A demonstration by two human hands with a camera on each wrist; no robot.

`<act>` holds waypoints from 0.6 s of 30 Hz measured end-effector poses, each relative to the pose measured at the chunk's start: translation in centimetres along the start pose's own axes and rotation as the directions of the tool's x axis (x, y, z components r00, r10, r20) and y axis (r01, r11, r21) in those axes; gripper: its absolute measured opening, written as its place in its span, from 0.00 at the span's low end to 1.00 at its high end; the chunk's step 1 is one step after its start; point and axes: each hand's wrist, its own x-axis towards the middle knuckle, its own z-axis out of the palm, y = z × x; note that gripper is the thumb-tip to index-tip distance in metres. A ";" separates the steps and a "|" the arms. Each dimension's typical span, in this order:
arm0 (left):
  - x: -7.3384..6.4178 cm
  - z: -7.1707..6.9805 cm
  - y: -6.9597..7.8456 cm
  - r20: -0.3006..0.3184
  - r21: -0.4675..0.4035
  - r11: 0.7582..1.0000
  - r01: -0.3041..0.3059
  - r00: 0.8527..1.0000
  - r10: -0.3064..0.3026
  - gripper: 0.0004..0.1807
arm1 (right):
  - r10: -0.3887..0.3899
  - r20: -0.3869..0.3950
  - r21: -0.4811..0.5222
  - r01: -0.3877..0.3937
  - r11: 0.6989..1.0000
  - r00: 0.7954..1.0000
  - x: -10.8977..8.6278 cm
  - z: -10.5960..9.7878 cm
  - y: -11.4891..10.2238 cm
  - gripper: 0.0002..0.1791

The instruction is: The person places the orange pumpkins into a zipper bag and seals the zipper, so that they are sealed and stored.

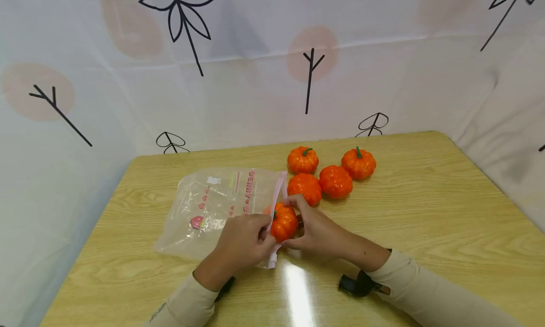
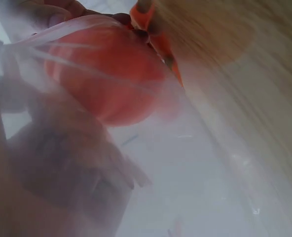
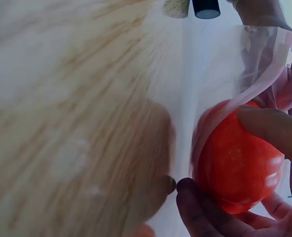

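A small orange toy pumpkin (image 1: 284, 223) sits partly inside the mouth of a clear zip bag (image 1: 221, 194) with a pink closure strip. My right hand (image 1: 317, 227) grips this pumpkin from the right, thumb and fingers spread round its sides. At the near part of the mouth, my left hand (image 1: 244, 239) pinches the bag's pink edge. In the right wrist view the strip curves across the pumpkin (image 3: 239, 158). Through the cloudy plastic in the left wrist view, the pumpkin (image 2: 106, 74) shows just inside the opening.
Several more pumpkins stand beyond my right hand: one by the bag's edge (image 1: 304, 189), one beside it (image 1: 336, 181), one behind (image 1: 303, 160) and one farther right (image 1: 359, 163). The wooden table (image 1: 426, 199) ends at a patterned white cloth (image 1: 255, 104).
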 end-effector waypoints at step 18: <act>0.0 -0.1 0.1 0.038 0.048 0.999 0.003 0.999 -0.005 0.15 | 0.040 0.115 0.082 -0.050 0.995 0.993 0.4 -0.4 0.3 0.31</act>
